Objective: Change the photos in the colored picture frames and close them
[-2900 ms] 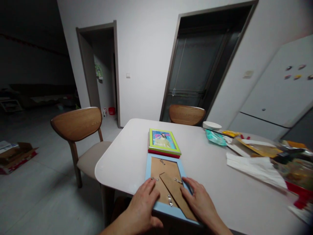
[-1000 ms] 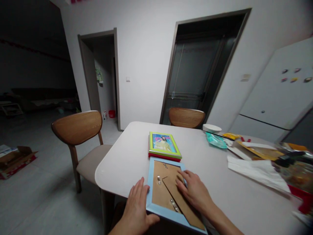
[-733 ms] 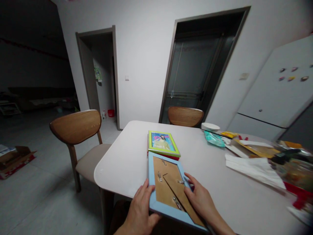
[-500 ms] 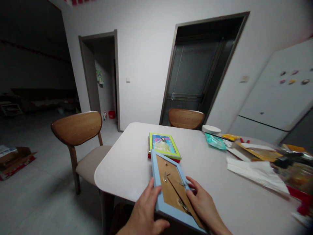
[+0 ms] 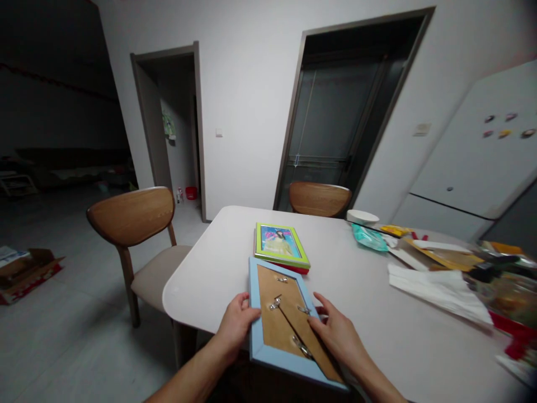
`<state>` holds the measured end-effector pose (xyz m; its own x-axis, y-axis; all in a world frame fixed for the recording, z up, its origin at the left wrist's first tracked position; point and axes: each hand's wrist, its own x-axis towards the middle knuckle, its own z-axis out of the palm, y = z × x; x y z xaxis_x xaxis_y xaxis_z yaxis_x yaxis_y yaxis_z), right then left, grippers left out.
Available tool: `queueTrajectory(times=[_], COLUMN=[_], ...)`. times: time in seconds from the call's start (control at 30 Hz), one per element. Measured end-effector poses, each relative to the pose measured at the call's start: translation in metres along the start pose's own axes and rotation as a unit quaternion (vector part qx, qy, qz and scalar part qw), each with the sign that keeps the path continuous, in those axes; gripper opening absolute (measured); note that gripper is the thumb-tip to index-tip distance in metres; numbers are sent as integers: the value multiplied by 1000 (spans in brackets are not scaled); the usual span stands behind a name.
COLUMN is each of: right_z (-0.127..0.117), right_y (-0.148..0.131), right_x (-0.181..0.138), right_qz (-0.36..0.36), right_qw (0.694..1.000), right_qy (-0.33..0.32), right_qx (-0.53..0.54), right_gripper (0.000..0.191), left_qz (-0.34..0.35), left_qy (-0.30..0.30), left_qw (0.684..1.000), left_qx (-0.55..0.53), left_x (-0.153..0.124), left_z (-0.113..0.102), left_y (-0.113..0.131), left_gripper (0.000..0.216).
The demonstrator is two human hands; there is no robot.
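Blue frame (image 5: pixel 274 333): laid face down at the near edge of the table (image 5: pixel 201 280), just before the green frame (image 5: pixel 280 244).
Left hand (image 5: pixel 235 326): fingers curled on its left rail.
Right hand (image 5: pixel 338 336): fingers spread, seemingly flat on the backing.
Care: rail best kept pinned while the clips (image 5: pixel 274 303) are worked.

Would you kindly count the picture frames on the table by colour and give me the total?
blue frame, lying face down: 1
green frame, face up: 1
red frame, under the green one: 1
Total: 3
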<state>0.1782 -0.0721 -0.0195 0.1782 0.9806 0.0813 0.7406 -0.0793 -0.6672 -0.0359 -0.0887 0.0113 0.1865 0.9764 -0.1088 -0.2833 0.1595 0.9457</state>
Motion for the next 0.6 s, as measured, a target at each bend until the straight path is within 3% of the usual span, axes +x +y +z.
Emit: queueTrajectory(times=[0.1, 0.23, 0.3, 0.43, 0.6], right_z=[-1, -4, -5, -3, -5], right_y=[-4, -17, -24, -26, -25], right_x=[1, 4, 4, 5, 8], right_qz=[10, 54, 84, 131, 169], right_qw=[1000, 987, 957, 864, 799], right_qy=[0, 7, -40, -172, -181], right_qx=[27, 153, 275, 454, 548], right_gripper=[57, 64, 60, 47, 39], left_qz=[-20, -6, 21, 72, 79], left_qy=[8, 6, -1, 18, 45], left_qw=[1000, 1000, 999, 994, 984], left_qx=[21, 27, 25, 77, 152], left_x=[7, 2, 0, 3, 10], left_z=[1, 3, 2, -5, -11], left_y=[-1, -1, -2, -10, -18], left_gripper=[23, 18, 18, 18, 15])
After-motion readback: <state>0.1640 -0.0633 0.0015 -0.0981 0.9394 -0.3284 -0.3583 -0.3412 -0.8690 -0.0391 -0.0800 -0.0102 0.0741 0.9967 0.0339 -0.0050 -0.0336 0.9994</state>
